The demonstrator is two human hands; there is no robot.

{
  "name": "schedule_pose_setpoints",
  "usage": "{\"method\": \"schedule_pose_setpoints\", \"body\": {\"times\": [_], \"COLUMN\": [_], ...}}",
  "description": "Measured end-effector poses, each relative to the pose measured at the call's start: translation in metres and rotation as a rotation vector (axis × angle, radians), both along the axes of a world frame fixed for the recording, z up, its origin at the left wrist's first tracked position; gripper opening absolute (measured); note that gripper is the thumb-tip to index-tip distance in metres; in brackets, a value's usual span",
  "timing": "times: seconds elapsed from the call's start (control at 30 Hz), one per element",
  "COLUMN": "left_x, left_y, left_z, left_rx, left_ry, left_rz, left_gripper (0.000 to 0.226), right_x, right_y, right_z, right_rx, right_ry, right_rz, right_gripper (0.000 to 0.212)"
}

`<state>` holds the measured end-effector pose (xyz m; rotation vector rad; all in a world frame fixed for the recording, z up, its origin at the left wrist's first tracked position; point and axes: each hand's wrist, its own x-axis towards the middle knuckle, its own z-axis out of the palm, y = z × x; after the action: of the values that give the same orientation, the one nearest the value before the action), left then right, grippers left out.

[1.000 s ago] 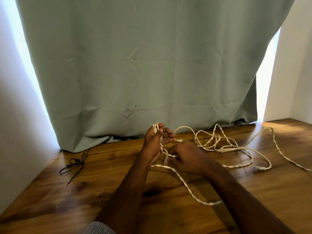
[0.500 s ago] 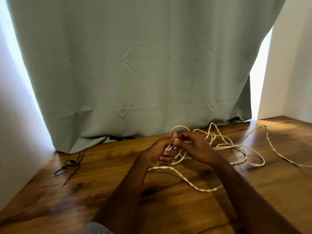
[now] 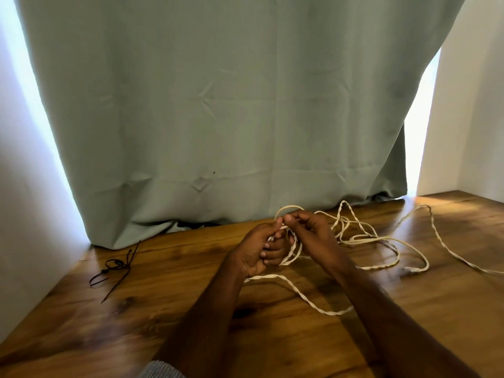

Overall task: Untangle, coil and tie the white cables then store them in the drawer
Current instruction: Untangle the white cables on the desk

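Both hands — left hand (image 3: 255, 248), right hand (image 3: 313, 236) — grip white cable (image 3: 365, 238).

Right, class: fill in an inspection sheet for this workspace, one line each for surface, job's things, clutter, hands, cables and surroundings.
Surface: wooden top, glossy.
Job's things: white cables, mostly loose and tangled; black ties lie at the left; no drawer seen.
Clutter: nothing seen.
Hands: left hand grips a few cable loops; right hand pinches cable at the top of them.
Cables: strands trail to the right edge and toward the person.
Surroundings: green curtain behind, white walls either side.
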<state>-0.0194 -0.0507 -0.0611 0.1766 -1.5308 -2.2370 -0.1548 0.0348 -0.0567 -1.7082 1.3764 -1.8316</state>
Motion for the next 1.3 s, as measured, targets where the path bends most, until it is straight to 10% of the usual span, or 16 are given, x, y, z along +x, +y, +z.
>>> {"method": "schedule_pose_setpoints", "body": {"times": [0.4, 1.3], "left_x": [-0.004, 0.018], "left_y": [-0.002, -0.007], "left_z": [0.002, 0.004], "left_rx": [0.224, 0.157], "left_ry": [0.126, -0.016], "left_rz": [0.178, 0.064], "left_gripper": [0.045, 0.041], "right_x": [-0.010, -0.008], "right_y": [0.014, 0.014], "right_z": [0.001, 0.009], "right_rx": [0.519, 0.467], "right_ry": [-0.503, -0.005], "right_rz": [0.506, 0.050], "right_gripper": [0.026, 0.040]}}
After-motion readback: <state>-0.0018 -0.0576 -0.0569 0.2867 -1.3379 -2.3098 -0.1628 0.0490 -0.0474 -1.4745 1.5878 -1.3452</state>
